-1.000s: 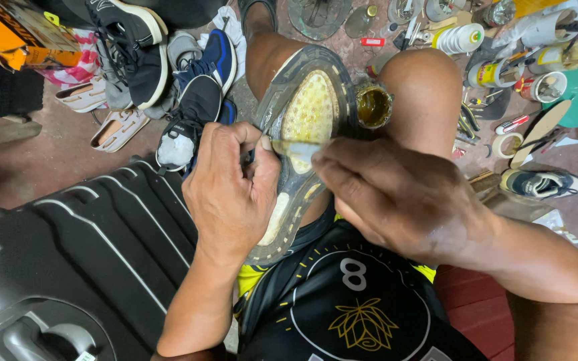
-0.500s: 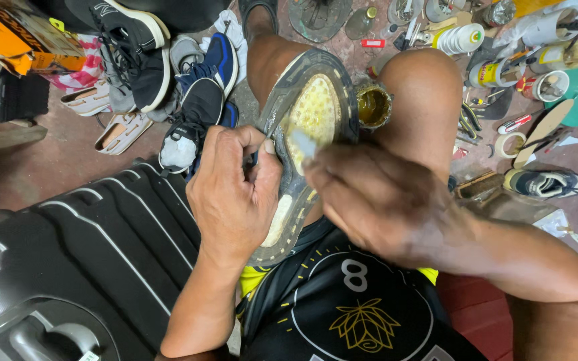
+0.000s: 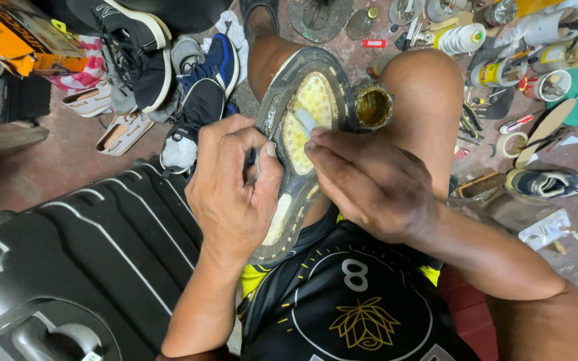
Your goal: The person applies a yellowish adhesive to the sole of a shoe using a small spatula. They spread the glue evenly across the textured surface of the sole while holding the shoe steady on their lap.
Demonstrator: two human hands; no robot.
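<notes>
Cluttered floor all round. Left hand (image 3: 232,190) grips the sole (image 3: 299,144); right hand (image 3: 369,184), pinching a brush (image 3: 307,122), has slid up, spreading glue further.

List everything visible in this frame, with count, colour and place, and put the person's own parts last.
shoe sole: one, yellowish with dark rim, held over the lap
glue tin: one, amber contents, beside the sole against the knee
small applicator: one, pale, on the sole
suitcase: one, black ribbed, lower left
sneakers: several, black, blue and grey, piled upper left
sandal soles: two, tan, on the floor at left
cardboard box: one, orange, top left corner
cans and bottles: many, mixed colours, upper right
tape roll: one, pale, right floor
left hand: grip on the sole's edge
right hand: grip on the applicator
</notes>
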